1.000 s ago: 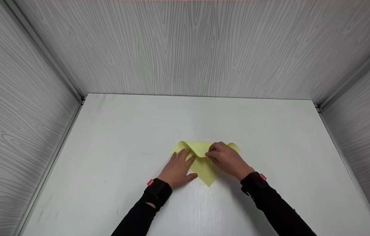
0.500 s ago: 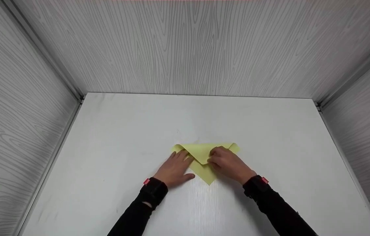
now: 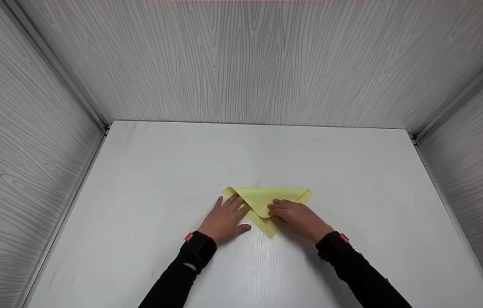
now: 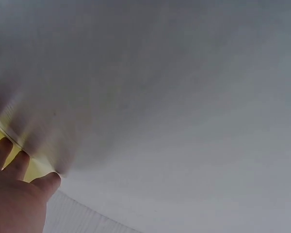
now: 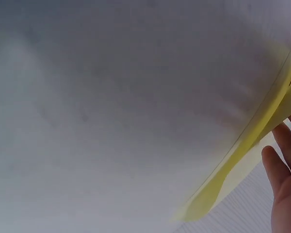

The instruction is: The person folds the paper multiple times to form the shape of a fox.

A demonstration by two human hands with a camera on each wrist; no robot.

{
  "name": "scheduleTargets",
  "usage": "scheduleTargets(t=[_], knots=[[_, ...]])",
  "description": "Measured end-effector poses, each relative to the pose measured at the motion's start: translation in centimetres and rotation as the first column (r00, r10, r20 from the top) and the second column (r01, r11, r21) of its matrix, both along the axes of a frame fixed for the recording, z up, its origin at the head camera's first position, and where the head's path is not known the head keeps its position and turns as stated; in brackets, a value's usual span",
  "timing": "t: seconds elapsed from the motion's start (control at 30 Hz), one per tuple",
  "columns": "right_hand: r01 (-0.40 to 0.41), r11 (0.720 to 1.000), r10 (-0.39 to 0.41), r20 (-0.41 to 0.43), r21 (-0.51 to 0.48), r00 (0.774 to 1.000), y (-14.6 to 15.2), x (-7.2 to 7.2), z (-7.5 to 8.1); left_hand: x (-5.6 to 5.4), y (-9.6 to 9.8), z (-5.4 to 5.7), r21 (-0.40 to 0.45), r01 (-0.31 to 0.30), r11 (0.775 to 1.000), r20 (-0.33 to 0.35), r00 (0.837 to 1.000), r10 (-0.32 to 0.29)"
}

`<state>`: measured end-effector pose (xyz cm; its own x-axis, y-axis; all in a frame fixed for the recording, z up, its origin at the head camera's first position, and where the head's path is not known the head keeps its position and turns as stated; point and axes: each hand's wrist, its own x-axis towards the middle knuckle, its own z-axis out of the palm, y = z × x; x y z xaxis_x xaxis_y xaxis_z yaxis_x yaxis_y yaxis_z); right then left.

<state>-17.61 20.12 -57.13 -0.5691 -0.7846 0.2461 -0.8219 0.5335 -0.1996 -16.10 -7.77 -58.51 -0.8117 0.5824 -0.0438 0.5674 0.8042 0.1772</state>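
Observation:
A yellow sheet of paper point(image 3: 260, 199) lies on the white tabletop, its far part folded over toward the person into a raised flap. The near corner point(image 3: 269, 231) of the sheet pokes out below this flap. My left hand point(image 3: 224, 220) lies spread at the left side, fingertips on the sheet by the flap's edge and thumb out on the table. On the flap, close to its tip, rest the lengthened fingers of my right hand point(image 3: 297, 217). In the right wrist view the flap point(image 5: 247, 150) bows up in a curve, and the thumb point(image 5: 276, 167) stands apart from it.
The white tabletop point(image 3: 173, 162) surrounds the paper on every side. Grey wood-grain panels rise at the back point(image 3: 250, 64), at the left point(image 3: 23, 154) and at the right point(image 3: 472, 162). Both wrists wear black bands.
The flap has come down and toward the person, covering more of the near corner. The right hand has gone with it, its fingers loosening from a pinch. The left hand has slid slightly left.

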Motion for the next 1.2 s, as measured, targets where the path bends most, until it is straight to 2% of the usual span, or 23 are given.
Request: scheduleTargets(t=[0.17,0.37,0.5,0.63,0.73,0.9,1.0,1.2], knots=[[-0.014,0.999,0.013,-0.038,-0.034,0.999,0.0,0.4,-0.5,0.2,0.0,-0.3,-0.013,-0.003,1.000,0.007,1.000,0.003],[-0.049,0.999,0.048,-0.068,-0.018,0.997,0.1,0.9,-1.0,0.5,-0.1,-0.6,-0.002,-0.004,1.000,0.002,1.000,0.004],[-0.055,0.998,0.056,-0.060,0.010,0.997,0.1,1.2,-0.8,0.7,-0.4,-0.6,0.018,-0.025,1.000,0.024,0.999,0.025],[-0.051,0.997,0.052,-0.020,0.055,0.998,0.1,1.4,-0.4,0.8,-0.6,-0.4,0.020,-0.061,0.998,0.076,0.995,0.059],[-0.052,0.996,0.052,0.003,0.077,0.999,0.2,1.4,-0.2,0.8,-0.7,-0.3,0.016,-0.070,0.997,0.089,0.994,0.068],[-0.069,0.993,0.073,-0.045,0.093,0.996,0.2,1.4,0.1,0.6,-0.9,-0.3,0.020,-0.072,0.997,0.075,0.995,0.070],[-0.052,0.994,0.058,-0.066,0.099,0.996,0.2,1.4,0.2,0.5,-0.9,-0.2,0.026,-0.072,0.997,0.063,0.996,0.070],[0.005,0.989,-0.008,0.023,0.150,1.000,0.7,1.7,0.2,0.6,-0.8,-0.3,0.026,-0.078,0.997,0.051,0.996,0.077]])
